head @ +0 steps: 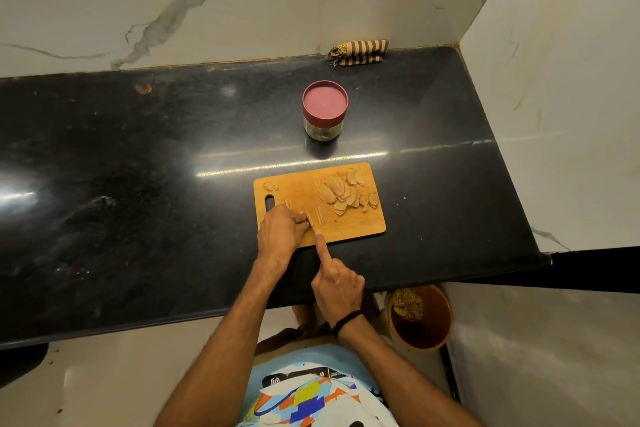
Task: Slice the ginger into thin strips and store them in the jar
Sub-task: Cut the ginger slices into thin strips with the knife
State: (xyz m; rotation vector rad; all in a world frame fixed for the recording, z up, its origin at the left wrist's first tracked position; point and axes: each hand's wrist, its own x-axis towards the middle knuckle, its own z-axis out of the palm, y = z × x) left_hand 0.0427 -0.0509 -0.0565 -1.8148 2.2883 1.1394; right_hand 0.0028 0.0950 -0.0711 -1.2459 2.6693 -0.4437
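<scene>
Left hand (pixel 282 229) pinches ginger piece (pixel 309 218) against cutting board (pixel 349 227) for steady strips; right hand (pixel 337 288) curled, index straight, likely guiding unseen knife, grasp unclear. Jar (pixel 325 109) lidded, waiting behind.

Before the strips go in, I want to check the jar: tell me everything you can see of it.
The jar is round, with a clear, glass-like body and a dull pink lid on top, so it looks closed. It stands upright on the black counter, beyond the board and apart from it. A few pale bits show inside near its bottom. Nothing touches it but the counter.
</scene>
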